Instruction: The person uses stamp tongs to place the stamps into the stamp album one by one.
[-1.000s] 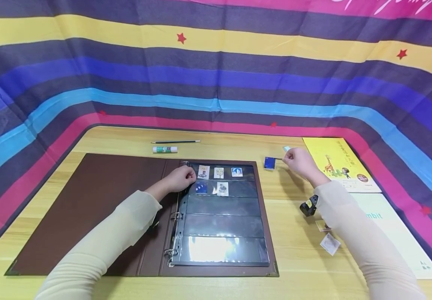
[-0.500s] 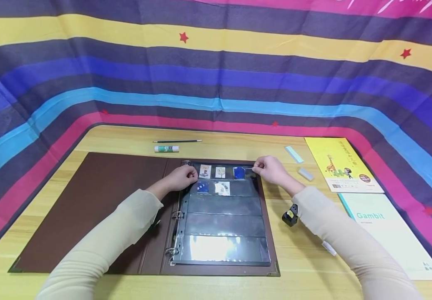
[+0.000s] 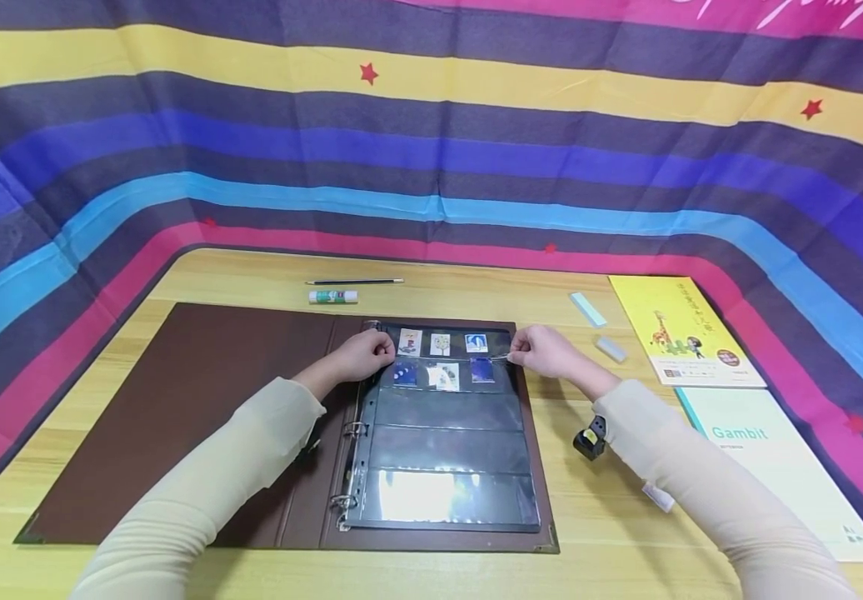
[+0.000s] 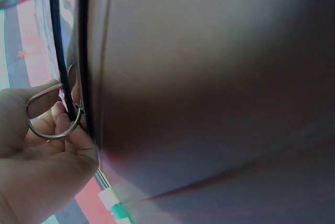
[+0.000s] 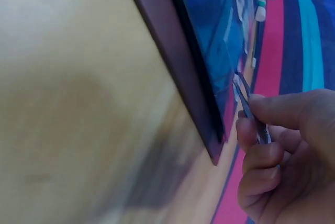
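A brown ring-binder album [image 3: 229,417] lies spread on the table, with a black pocket page [image 3: 446,410] on its right side. At the page's upper left corner, beside the top ring [image 4: 55,137], my left hand [image 3: 362,354] pinches the page edge. My right hand [image 3: 542,350] holds tweezers [image 5: 245,98] between thumb and fingers, just off the page's right edge. Their tips reach a dark blue stamp [image 3: 482,371] at the right of the second row. Three stamps stand in the top row, among them a blue-and-white one [image 3: 476,343]. Another blue stamp [image 3: 405,373] and a pale stamp [image 3: 445,377] share the second row.
Behind the album lie a glue stick [image 3: 332,297] and a pencil [image 3: 354,282]. To the right are a light blue strip [image 3: 588,309], an eraser [image 3: 611,348], a yellow book [image 3: 682,329] and a Gambit notebook [image 3: 784,475]. A pale stamp [image 3: 658,497] lies partly under my right sleeve.
My right hand has carried the blue stamp in the tweezers from the table leftward to the page, first over the top row, then down to the second row. My left hand has stayed put.
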The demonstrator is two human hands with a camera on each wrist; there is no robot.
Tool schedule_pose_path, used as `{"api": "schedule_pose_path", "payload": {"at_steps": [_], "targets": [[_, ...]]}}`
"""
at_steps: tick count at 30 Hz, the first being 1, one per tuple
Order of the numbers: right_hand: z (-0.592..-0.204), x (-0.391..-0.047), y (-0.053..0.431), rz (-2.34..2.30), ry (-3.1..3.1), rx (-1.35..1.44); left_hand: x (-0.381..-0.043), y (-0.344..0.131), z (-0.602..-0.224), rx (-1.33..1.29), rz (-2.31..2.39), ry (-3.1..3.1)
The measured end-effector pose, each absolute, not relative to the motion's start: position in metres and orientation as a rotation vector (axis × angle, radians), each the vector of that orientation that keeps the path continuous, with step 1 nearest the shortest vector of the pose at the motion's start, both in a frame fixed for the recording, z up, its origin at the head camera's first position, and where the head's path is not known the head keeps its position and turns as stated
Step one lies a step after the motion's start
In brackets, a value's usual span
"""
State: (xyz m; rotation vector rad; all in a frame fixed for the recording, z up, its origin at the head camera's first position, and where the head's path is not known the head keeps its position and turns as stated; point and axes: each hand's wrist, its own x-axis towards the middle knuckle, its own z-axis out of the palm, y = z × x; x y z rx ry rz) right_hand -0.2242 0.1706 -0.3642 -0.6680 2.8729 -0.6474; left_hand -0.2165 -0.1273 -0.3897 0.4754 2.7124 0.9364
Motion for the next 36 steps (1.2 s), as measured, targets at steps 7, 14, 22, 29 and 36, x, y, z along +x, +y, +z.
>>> {"api": "schedule_pose_path", "payload": {"at_steps": [7, 14, 22, 29, 36], "targets": [[-0.358, -0.229, 0.164, -0.550, 2.898, -0.740, -0.216, -0.127, -0.389, 0.468, 0.939, 2.712], [-0.359, -0.230, 0.162, -0.511, 2.876, -0.749, -0.215, -0.126, -0.391, 0.472, 0.936, 2.718], [-0.360, -0.235, 0.164, -0.498, 2.807, -0.816, -0.216, -0.127, -0.390, 0.461, 0.931, 2.715], [-0.356, -0.236, 0.163, -0.504, 2.795, -0.819, -0.214, -0.126, -0.388, 0.478, 0.937, 2.726], [-0.346, -0.227, 0.170, -0.546, 2.884, -0.708, -0.208, -0.135, -0.385, 0.545, 1.070, 2.792]]}}
